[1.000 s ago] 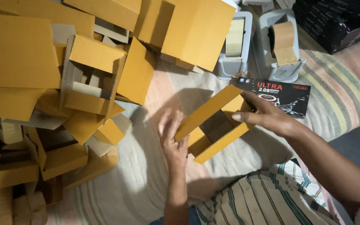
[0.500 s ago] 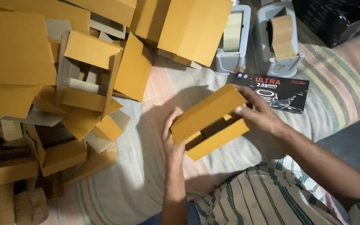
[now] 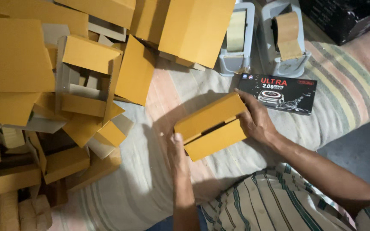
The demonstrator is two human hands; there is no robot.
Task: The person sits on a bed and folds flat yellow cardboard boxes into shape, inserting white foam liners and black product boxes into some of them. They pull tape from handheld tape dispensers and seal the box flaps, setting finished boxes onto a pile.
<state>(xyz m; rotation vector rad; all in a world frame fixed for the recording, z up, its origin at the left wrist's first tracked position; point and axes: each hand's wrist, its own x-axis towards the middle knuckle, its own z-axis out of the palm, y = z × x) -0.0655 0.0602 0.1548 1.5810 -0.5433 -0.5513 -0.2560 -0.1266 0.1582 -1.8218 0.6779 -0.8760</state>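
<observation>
Two hands hold one small cardboard box (image 3: 213, 126) between them, over a striped cloth (image 3: 150, 171) spread on the floor. The left hand (image 3: 177, 149) presses against the box's near-left end, fingers curled round the corner. The right hand (image 3: 255, 119) clasps the far-right end, thumb on top and fingers wrapped along the side. The box is a long, flat-sided oblong of smooth yellow-brown card, tilted so its right end sits higher; a dark slit runs along its length where two flaps meet but do not quite close.

Just beyond the right hand lies a flat black printed carton (image 3: 279, 92), glossy, touching the cloth. Farther out from that hand stand two grey plastic tape dispensers (image 3: 285, 38), side by side, one carrying a pale roll and the other a brown roll. Well off to the left of the left hand is a loose heap of more cardboard boxes (image 3: 65, 85), some folded up, some open with grey inner faces showing, some lying as flat sheets. Below both forearms is a striped garment (image 3: 270, 205), soft and creased, in white and green.
</observation>
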